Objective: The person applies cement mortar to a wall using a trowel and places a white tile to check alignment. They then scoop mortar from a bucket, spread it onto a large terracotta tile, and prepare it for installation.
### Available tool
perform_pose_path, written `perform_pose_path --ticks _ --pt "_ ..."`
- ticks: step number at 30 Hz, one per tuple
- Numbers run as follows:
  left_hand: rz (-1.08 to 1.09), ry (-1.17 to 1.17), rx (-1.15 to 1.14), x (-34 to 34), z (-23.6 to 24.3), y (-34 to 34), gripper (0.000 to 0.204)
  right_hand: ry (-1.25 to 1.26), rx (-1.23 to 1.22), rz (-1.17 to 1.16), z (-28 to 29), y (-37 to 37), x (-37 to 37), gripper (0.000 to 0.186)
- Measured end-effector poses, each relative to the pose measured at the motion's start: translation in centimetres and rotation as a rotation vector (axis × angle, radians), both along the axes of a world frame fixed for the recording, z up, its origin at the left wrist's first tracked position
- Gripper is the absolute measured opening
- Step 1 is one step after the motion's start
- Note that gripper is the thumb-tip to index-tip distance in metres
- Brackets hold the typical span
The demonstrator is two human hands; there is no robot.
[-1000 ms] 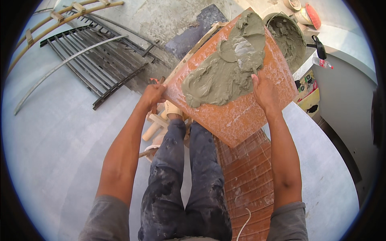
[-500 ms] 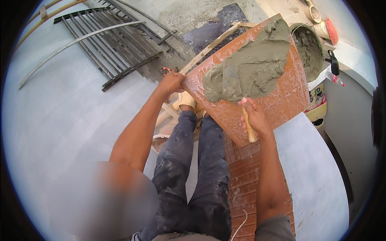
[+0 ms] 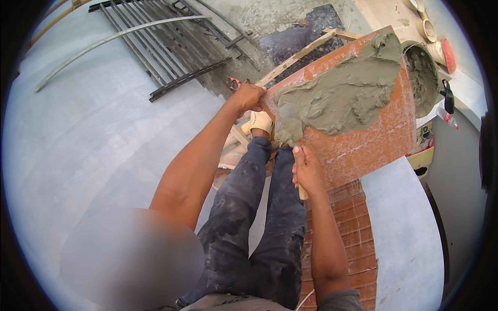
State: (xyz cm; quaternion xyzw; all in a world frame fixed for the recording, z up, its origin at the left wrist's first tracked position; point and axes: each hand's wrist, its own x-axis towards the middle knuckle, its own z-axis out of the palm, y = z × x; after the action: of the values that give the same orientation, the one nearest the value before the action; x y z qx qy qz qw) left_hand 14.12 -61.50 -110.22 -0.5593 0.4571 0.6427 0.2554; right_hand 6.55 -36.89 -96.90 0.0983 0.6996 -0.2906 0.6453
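A large orange-brown tile [image 3: 363, 150] is tilted in front of me, with thick grey mortar [image 3: 345, 96] over its far and middle part. My left hand [image 3: 249, 99] is closed round the tile's left corner. In my right hand [image 3: 310, 168] is the wooden handle of a trowel [image 3: 303, 193], at the tile's near left edge. The trowel's blade is smeared with mortar and hard to tell from it, lying over the left end of the layer. The tile's near and right parts show bare, with whitish wet streaks.
A bucket of mortar [image 3: 424, 78] stands beyond the tile's right corner. Wooden bars [image 3: 295, 58] run behind the tile. Reddish-brown tiling [image 3: 342, 233] lies by my right leg. A black metal grating [image 3: 166, 44] is at far left; a plastic bottle [image 3: 447, 117] lies at right.
My right hand has drawn the trowel left and nearer, to the tile's near left edge. Mortar now reaches that edge. The left hand keeps its hold while the whole view has shifted.
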Motion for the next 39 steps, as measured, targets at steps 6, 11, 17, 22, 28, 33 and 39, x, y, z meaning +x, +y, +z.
perform_pose_path --ticks 6,11,17,22,28,33,39 --pt "-0.02 0.038 0.033 -0.1 -0.4 0.0 0.028 0.465 0.001 0.542 -0.3 0.0 1.0 0.033" --pt "-0.034 0.032 0.032 0.5 -1.1 0.1 0.026 0.485 0.183 0.866 2.7 -0.2 -1.7 0.03" --pt "-0.049 0.013 0.019 0.0 -0.1 0.3 0.026 0.421 0.147 0.946 2.3 4.3 -4.9 0.027" --pt "-0.079 -0.011 0.038 -0.1 -0.4 0.1 0.027 0.404 0.161 1.099 1.0 9.4 -7.6 0.034" --pt "-0.052 0.036 0.059 0.4 -0.6 -0.1 0.031 0.403 -0.068 0.581 1.9 9.1 -13.0 0.04" --pt "-0.07 0.029 0.081 0.3 -0.3 -0.2 0.033 0.122 0.022 0.636 -0.1 7.0 -15.1 0.043" --pt "-0.087 0.026 0.083 0.1 -0.2 -0.4 0.033 0.29 0.016 1.09 -1.4 12.3 -13.0 0.035"
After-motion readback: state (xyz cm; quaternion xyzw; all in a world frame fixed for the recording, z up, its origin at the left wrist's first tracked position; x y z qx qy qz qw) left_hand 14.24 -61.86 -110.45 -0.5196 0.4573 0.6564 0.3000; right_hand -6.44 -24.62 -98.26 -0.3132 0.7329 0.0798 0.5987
